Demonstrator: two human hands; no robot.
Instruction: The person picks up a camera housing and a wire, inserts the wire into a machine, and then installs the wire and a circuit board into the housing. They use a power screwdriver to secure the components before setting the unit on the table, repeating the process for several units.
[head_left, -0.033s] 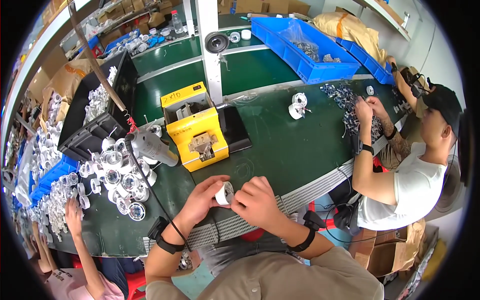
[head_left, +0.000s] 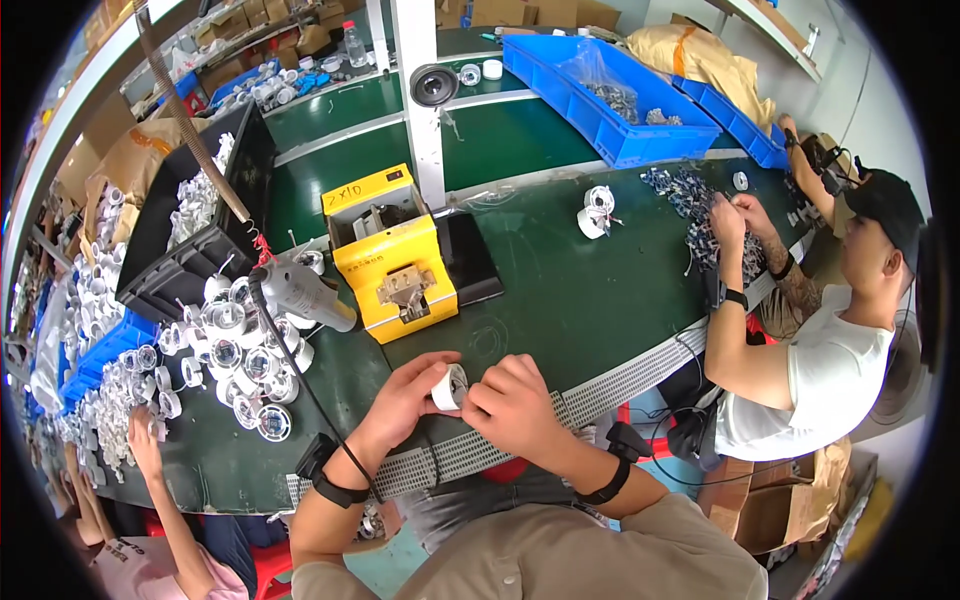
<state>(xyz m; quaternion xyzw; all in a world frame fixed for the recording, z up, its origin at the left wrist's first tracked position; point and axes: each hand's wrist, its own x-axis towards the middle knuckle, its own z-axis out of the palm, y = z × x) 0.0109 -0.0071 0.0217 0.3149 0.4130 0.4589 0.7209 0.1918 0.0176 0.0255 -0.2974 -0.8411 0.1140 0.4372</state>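
Observation:
A small white round housing is held at the table's near edge, its open side turned toward the right. My left hand is closed around it, thumb and fingers on its outer wall. My right hand is pinched at the housing's open side, fingertips close to the rim; whatever lies between them is hidden. Just beyond my hands stands a yellow bench machine with a metal fixture on its front. A heap of similar white round housings lies to the left of it.
A grey cylindrical tool hangs on a spring over the heap, its black cable crossing near my left forearm. Two white housings stand right of the machine. A blue bin is behind. Co-workers sit on both sides; one handles small wired parts.
My hands and the white housing have hardly moved. At the left, a co-worker's hand has shifted slightly down and left by the pile of white parts.

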